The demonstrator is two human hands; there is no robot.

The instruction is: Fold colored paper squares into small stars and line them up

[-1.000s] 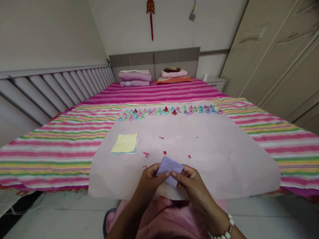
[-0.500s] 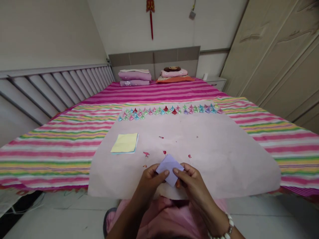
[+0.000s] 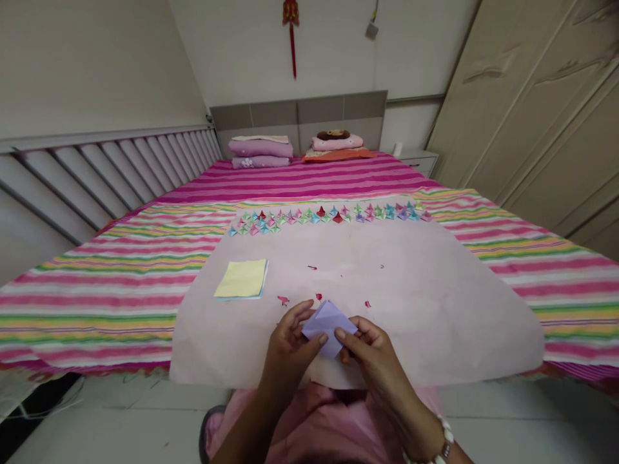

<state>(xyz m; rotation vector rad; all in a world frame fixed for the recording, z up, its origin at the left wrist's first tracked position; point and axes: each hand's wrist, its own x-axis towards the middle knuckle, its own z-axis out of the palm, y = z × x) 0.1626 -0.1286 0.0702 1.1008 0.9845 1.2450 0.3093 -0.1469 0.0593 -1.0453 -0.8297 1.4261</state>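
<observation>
A folded purple paper square [image 3: 331, 323], turned cornerwise, is held above the near part of the pale sheet [image 3: 416, 309]. My left hand [image 3: 291, 345] grips its left side, thumb on the front and the other fingers bent behind and beside it. On the right side, my right hand [image 3: 371, 348] pinches it with the thumb on top and fingers underneath. To the left lies a stack of paper squares [image 3: 242, 278], yellow on top with blue showing below. Small red scraps [image 3: 283, 300] lie just beyond the paper.
Rows of small folded paper pieces [image 3: 309, 214] in many colours line the sheet's far edge. Under it is a bed with a striped cover [image 3: 116, 277]. Folded bedding [image 3: 261, 151] sits by the headboard, with a railing [image 3: 116, 161] at left and a wardrobe [image 3: 541, 116] at right.
My left fingers have lifted and loosened beside the paper's upper left edge, while the thumb stays on it. My right hand keeps almost the same grip.
</observation>
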